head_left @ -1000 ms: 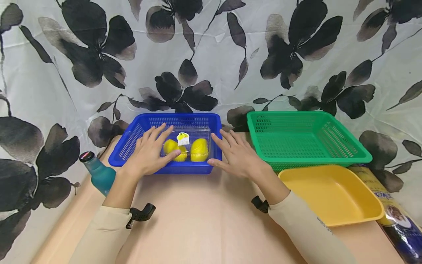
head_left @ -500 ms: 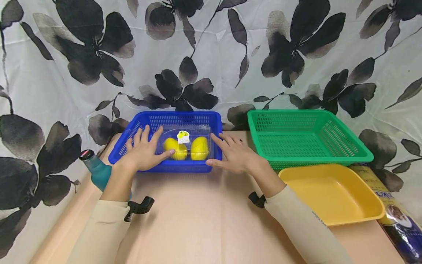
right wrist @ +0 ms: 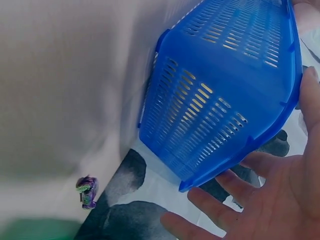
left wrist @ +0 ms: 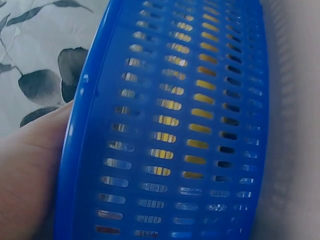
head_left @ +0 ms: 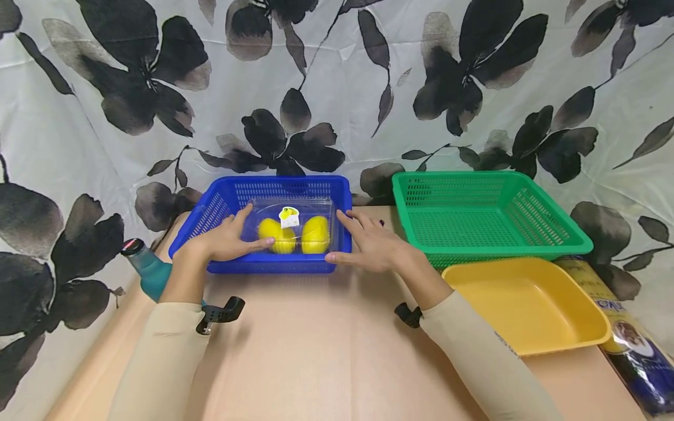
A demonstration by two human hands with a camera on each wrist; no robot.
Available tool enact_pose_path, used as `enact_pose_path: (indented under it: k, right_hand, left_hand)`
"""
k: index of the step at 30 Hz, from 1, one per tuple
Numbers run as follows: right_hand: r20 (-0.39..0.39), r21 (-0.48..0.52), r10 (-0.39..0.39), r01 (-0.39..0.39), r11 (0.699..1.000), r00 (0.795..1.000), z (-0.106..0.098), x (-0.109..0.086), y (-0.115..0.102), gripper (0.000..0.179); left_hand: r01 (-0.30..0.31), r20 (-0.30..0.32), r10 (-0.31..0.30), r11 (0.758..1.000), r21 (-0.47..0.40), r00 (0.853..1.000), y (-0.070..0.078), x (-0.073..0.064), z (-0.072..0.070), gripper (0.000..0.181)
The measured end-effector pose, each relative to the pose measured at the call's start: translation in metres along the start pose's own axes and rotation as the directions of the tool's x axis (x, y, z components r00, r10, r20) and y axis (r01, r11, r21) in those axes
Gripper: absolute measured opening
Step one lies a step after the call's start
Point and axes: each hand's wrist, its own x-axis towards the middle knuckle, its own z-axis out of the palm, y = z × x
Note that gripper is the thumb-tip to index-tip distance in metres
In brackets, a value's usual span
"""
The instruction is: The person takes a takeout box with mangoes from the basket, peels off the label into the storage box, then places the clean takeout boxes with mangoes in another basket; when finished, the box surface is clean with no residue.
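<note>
A clear plastic box [head_left: 289, 231] holding yellow fruits [head_left: 315, 235] and bearing a white label lies inside a blue perforated basket [head_left: 279, 267]. My left hand [head_left: 223, 241] reaches over the basket's front left, its thumb stretched across the box's front and its index finger along the box's left side. Its other fingers are mostly hidden; whether it touches the box I cannot tell. At the basket's right side is my right hand [head_left: 375, 244], fingers spread and fairly straight, the thumb by the front right corner. In the right wrist view, its fingers [right wrist: 212, 206] lie beside the basket's rim.
To the right stands a green perforated basket [head_left: 489, 255], with a yellow tray [head_left: 526, 304] before it. A yellow and blue packet [head_left: 626, 336] lies at the far right. A teal bottle [head_left: 150, 272] leans near my left forearm. A small purple item [right wrist: 87, 191] lies between the baskets.
My left hand has moved left off the box's top and down into the basket's left side. My right hand has stayed nearly still by the right rim.
</note>
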Motion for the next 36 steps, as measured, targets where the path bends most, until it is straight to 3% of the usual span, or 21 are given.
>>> enact_pose_path:
  k: [6,17,22,27,31,36]
  right_hand:
    - [-0.006,0.024,0.007,-0.007,1.0,1.0,0.001,-0.001,0.001,0.111]
    - [-0.014,0.04,0.011,-0.01,0.999,1.0,0.002,-0.005,-0.001,0.116]
    - [-0.028,0.045,0.008,-0.006,0.999,1.0,0.003,-0.006,0.001,0.118]
    - [-0.028,0.053,0.006,-0.005,0.999,1.0,0.004,-0.007,0.0,0.118]
    - [-0.02,0.043,0.005,-0.004,0.999,1.0,0.003,-0.007,-0.001,0.12]
    - [-0.053,-0.006,-0.003,0.003,1.0,0.999,0.0,-0.007,-0.003,0.122]
  left_hand:
    - [-0.006,0.021,0.006,1.0,-0.016,1.0,0.001,0.0,-0.001,0.12]
    - [0.055,-0.047,-0.055,0.998,0.001,0.997,0.009,-0.006,-0.004,0.124]
    - [0.043,-0.074,-0.044,0.999,-0.016,0.996,0.01,-0.007,-0.007,0.125]
    - [0.012,-0.086,-0.022,0.993,-0.116,0.996,0.004,-0.009,-0.009,0.113]
    - [-0.022,-0.112,-0.003,0.976,-0.219,0.994,0.004,-0.012,-0.01,0.111]
    - [-0.053,-0.148,0.013,0.962,-0.268,0.989,0.009,-0.016,-0.015,0.113]
